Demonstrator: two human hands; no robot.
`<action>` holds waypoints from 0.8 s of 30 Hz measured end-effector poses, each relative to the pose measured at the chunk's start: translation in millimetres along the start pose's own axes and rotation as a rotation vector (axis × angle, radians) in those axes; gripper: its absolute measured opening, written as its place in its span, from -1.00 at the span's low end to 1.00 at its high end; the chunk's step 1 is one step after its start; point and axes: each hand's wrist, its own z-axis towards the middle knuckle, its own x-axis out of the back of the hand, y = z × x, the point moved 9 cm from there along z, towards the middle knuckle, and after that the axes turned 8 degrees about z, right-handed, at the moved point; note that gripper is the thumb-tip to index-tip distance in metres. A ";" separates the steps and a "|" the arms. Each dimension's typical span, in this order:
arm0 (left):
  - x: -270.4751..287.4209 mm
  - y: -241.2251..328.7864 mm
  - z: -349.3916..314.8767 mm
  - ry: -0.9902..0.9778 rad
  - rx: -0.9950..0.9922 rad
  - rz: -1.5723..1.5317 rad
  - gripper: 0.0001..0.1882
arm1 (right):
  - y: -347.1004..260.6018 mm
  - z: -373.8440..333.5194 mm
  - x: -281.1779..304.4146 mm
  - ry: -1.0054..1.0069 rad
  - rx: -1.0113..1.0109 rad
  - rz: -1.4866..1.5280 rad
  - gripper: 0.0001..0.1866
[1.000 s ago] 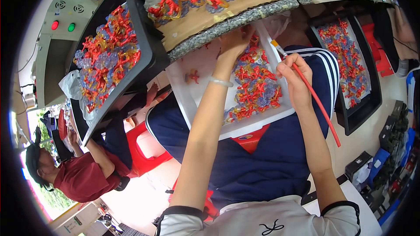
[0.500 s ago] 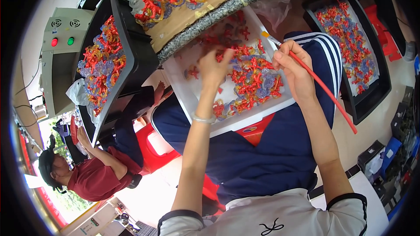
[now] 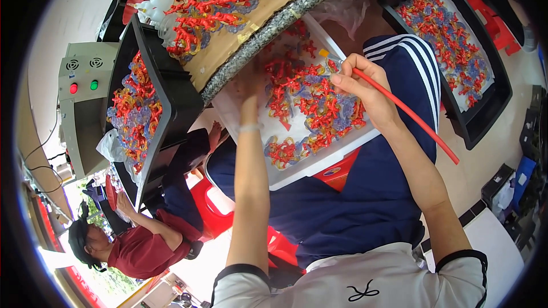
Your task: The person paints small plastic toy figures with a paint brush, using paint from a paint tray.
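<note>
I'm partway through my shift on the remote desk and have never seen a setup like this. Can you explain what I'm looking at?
There's no machine arm here: these are a person's bare hands, seen from above by a wide fisheye camera on their head, so straight edges bend.

The right hand holds a slim brush with a long red handle and a yellowish tip. The left hand is blurred over the left part of a shallow white plastic tray; whether it holds anything, I can't tell. Small shiny red, yellow and bluish-purple pieces lie in that tray.

Similar pieces lie on a flat brown board beyond it, and in black plastic trays to the left and right.
</note>
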 end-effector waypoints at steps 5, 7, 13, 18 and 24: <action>43.2 43.0 -101.5 -0.107 0.046 -0.333 -0.54 | 1.8 -0.7 2.4 -0.027 -0.005 -0.013 -0.78; 55.3 38.6 -127.2 -0.187 0.117 -0.399 -0.54 | 6.0 -0.7 -6.5 -0.050 -0.030 0.013 -0.77; 92.1 30.8 -138.7 -0.031 0.110 -0.441 -0.50 | 18.8 0.2 -12.7 -0.078 -0.055 -0.082 -0.76; 77.8 66.1 -122.7 -0.004 -0.145 -0.370 -0.65 | 28.0 -0.8 -14.2 -0.095 -0.068 -0.133 -0.77; 97.0 48.3 -130.8 0.005 0.062 -0.568 -0.63 | 39.2 1.2 -13.9 -0.110 -0.051 -0.222 -0.80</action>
